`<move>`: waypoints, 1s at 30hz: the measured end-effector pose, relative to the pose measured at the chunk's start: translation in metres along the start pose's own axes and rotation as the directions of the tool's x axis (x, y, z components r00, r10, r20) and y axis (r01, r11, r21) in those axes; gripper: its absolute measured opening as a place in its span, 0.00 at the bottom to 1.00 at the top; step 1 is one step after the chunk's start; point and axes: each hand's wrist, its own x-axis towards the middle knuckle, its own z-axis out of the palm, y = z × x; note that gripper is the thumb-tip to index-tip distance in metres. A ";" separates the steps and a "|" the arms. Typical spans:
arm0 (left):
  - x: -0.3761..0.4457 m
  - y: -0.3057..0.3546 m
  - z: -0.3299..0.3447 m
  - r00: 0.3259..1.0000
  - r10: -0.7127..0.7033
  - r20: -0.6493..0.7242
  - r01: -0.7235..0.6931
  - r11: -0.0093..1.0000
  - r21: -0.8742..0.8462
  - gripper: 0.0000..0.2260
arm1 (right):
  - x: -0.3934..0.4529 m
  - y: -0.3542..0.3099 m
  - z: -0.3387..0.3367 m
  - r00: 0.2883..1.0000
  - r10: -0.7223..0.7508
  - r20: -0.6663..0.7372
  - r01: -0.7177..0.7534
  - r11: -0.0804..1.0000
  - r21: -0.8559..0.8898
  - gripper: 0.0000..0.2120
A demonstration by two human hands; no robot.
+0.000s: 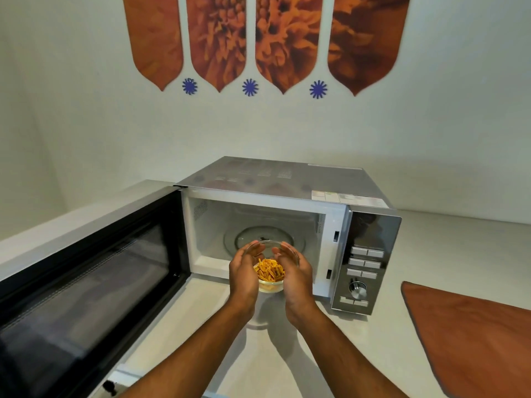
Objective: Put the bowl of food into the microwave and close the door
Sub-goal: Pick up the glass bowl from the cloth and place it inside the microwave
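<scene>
Both hands, left hand [244, 271] & right hand [296, 271], cup the glass bowl [270, 272] of orange food, held at the microwave [287, 196] opening, front of the turntable [230, 239]. Insert step underway. Next, likely: ease fwd, set down centred, then swing door [86, 282] shut.

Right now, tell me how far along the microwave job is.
Done: the microwave door stands wide open. In hand: the left hand and right hand hold the bowl of food at the opening. Left: set it on the turntable, close the door.
</scene>
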 end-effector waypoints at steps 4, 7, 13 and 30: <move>0.033 -0.006 0.006 1.000 -0.030 -0.006 0.030 0.999 -0.017 0.16 | 0.030 0.006 0.009 0.999 0.027 -0.024 -0.028 0.999 -0.018 0.13; 0.060 -0.014 0.009 0.998 -0.067 -0.020 0.067 0.998 -0.017 0.15 | 0.052 0.011 0.018 0.997 0.064 -0.038 -0.065 0.997 -0.028 0.14; 0.110 -0.021 0.018 0.995 -0.098 -0.001 0.098 0.995 -0.017 0.16 | 0.098 0.021 0.039 0.990 0.109 -0.088 -0.109 0.994 0.005 0.11; 0.178 -0.034 0.029 0.988 -0.155 0.024 0.155 0.988 0.015 0.11 | 0.163 0.032 0.060 0.988 0.027 -0.150 -0.039 0.996 -0.082 0.16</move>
